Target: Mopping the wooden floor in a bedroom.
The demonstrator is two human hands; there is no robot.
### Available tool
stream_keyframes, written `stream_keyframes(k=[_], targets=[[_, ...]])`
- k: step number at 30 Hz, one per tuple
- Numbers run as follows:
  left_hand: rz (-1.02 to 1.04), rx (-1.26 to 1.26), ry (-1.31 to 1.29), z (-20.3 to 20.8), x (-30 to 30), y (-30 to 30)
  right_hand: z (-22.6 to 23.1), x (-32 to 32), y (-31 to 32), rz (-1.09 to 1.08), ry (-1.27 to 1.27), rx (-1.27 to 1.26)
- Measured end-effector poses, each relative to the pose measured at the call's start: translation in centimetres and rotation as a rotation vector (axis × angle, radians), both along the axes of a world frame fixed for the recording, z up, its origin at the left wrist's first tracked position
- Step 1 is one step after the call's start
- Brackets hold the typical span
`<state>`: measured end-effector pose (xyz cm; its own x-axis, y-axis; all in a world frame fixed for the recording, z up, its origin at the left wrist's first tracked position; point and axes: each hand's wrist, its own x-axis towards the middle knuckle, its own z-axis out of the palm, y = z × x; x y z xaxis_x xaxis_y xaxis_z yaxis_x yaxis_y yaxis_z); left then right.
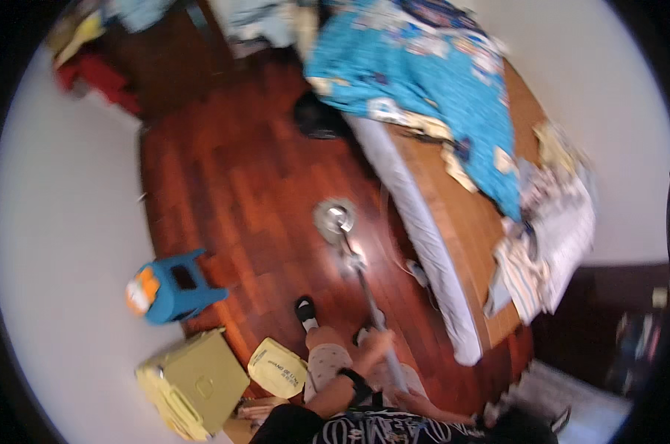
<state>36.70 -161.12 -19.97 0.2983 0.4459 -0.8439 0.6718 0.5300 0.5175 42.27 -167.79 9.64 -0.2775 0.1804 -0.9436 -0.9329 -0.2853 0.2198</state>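
Note:
A mop [335,220] with a round, pale head stands on the reddish wooden floor, its long grey pole slanting back toward my body. My left hand [372,352], with a black band on its wrist, is wrapped around the middle part of the pole. Lower down, close to my waist, my right hand [415,404] is closed at the pole's near end; its fingers are partly blurred. The mop head lies ahead of my feet, left of the bed and apart from it.
The bed [472,229], with a blue patterned quilt [416,74], runs along the right. At left stand a blue stool [176,300] and a yellowish box [202,381], near a yellow bag [277,368]. A dark object [316,117] sits by the bed; a white power strip [416,272] lies beside it.

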Motion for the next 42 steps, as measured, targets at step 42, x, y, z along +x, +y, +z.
stream_keyframes(k=[42], targets=[[0.202,-0.401,-0.135,8.7,-1.5,-1.5,-8.5,-6.7,-10.4,-0.056,-0.227,0.481]])
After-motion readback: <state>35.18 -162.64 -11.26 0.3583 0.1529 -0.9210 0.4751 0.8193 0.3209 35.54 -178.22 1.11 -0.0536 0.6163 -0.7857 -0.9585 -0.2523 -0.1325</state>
